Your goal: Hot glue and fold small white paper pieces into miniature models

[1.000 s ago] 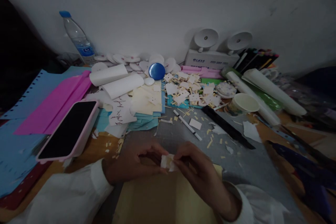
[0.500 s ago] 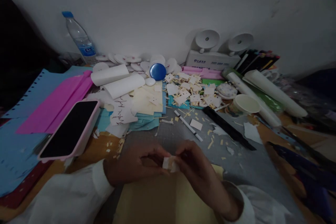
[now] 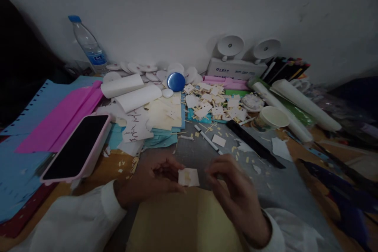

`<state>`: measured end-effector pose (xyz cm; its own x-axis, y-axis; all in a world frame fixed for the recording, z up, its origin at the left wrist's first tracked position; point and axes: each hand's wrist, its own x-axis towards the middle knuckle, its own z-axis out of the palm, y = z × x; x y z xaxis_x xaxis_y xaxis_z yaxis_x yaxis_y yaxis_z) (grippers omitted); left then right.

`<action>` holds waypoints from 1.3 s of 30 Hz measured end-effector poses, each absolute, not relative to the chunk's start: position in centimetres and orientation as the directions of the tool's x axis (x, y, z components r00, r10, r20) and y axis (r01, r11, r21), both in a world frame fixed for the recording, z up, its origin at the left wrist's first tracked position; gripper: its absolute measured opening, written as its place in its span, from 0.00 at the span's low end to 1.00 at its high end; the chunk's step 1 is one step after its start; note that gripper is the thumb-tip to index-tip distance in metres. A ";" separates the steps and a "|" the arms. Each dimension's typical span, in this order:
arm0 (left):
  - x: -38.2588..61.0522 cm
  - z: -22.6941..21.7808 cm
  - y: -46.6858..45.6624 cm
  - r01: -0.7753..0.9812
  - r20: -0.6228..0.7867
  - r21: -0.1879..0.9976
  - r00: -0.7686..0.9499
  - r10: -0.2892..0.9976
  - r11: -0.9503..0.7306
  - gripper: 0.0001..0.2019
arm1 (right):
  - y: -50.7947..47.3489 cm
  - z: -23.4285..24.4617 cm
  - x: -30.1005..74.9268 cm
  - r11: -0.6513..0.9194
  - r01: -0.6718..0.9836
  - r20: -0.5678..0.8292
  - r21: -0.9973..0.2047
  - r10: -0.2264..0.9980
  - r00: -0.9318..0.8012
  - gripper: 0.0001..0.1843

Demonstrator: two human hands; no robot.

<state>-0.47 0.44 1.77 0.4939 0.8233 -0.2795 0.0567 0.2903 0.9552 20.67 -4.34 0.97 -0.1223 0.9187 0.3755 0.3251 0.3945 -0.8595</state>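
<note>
A small white paper piece with a yellowish patch on its face is pinched at its left edge by my left hand. To the right of that piece, my right hand is apart from it. Its fingers are bent, with a small gap between thumb and forefinger, and nothing shows in them. Both hands are over a yellow paper sheet on the grey mat. Beyond them lie a white pen and a small white paper square.
A pile of small paper pieces with sticks lies at the back middle. Phone, magenta paper and bottle are left. At right are a paper cup, black strip, paper rolls and a dark blue glue gun.
My right hand has let go of the paper piece and moved a little to the right. The piece stays in my left hand, now turned flatter with its face showing.
</note>
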 end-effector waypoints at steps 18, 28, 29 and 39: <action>-0.6 1.2 0.1 0.139 -0.224 0.975 0.560 0.798 0.176 0.14 | -4.8 -0.1 19.9 0.471 0.445 0.390 -0.762 0.882 -0.264 0.08; -0.4 1.2 0.2 0.096 -0.286 0.955 0.532 0.797 0.279 0.16 | -4.8 0.3 19.6 0.441 0.401 0.359 -0.803 0.895 -0.265 0.09; -0.4 1.2 0.2 0.094 -0.281 0.957 0.534 0.798 0.274 0.16 | -4.8 0.3 19.6 0.421 0.394 0.343 -0.817 0.904 -0.254 0.08; -0.1 0.8 0.1 0.044 -0.290 0.950 0.496 0.819 0.310 0.17 | -5.1 -0.3 19.2 0.480 0.477 0.407 -0.736 0.877 -0.253 0.08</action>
<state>-0.13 0.07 0.81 0.4956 0.8186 -0.2902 0.0440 0.3100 0.9497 19.18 -5.08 -0.30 -0.2532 0.8775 0.4074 0.4774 0.4795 -0.7363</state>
